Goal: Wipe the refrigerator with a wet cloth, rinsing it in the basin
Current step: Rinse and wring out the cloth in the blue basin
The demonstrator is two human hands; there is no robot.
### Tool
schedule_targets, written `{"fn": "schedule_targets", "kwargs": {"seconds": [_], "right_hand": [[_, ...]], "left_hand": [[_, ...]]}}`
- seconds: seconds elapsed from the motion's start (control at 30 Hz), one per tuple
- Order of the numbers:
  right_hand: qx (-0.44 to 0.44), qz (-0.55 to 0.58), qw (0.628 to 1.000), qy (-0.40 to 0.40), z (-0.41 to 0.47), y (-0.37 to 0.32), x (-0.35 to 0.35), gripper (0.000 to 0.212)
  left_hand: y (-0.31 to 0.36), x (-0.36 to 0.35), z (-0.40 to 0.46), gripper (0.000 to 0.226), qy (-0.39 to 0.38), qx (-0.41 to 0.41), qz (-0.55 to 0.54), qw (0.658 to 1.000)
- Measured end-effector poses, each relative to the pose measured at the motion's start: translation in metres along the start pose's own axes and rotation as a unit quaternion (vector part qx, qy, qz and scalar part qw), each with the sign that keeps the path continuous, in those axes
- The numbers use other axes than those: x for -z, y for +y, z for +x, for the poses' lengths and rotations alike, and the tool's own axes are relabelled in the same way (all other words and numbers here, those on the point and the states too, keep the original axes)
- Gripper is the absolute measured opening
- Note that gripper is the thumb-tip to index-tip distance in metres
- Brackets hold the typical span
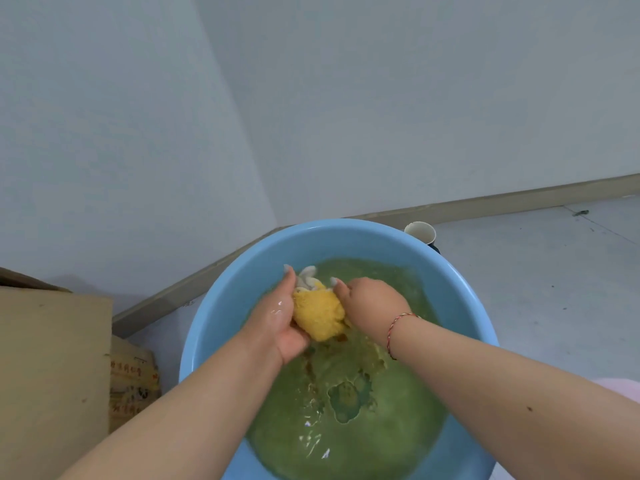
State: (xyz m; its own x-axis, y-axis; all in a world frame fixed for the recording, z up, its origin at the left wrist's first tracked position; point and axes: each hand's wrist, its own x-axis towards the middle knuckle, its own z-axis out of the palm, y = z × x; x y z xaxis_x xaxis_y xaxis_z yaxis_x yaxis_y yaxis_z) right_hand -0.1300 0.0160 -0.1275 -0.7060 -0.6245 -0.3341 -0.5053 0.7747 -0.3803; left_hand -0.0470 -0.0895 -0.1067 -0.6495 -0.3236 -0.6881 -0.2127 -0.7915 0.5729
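Yellow cloth [318,315] bunched into a wad, white end poking out at 12 o'clock, held over blue basin [221,306] just above greenish murky water [346,410]. Left hand [282,318] cupped round cloth from 9 o'clock side, palm wet, fingers curled under the wad. Right hand [372,303] clamped on cloth from 3 o'clock side, thumb on top near white end. Red string bracelet [394,332] on right wrist. Basin on pale floor [536,271] in a wall corner. Paper cup [420,232] just behind basin rim at 1 o'clock. Cardboard box [52,368] at 9 o'clock, printed bag [133,379] between box and basin. Refrigerator not in view.
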Motion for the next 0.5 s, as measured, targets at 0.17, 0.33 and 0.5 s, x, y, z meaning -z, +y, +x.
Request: {"fn": "schedule_targets", "kwargs": {"seconds": [0.17,0.33,0.5], "right_hand": [[-0.126,-0.062,0.988,-0.064,0.007,0.022,-0.001,0.053],[0.033,-0.150,0.983,-0.097,-0.005,0.018,-0.014,0.081],[0.082,-0.227,0.955,-0.173,-0.012,0.012,-0.014,0.045]], "left_hand": [[0.001,0.025,0.007,0.027,0.099,-0.031,0.276,0.955],[0.015,0.038,0.000,0.033,0.164,-0.121,0.718,0.666],[0.005,0.031,-0.001,0.056,-0.026,-0.243,0.754,0.610]]}}
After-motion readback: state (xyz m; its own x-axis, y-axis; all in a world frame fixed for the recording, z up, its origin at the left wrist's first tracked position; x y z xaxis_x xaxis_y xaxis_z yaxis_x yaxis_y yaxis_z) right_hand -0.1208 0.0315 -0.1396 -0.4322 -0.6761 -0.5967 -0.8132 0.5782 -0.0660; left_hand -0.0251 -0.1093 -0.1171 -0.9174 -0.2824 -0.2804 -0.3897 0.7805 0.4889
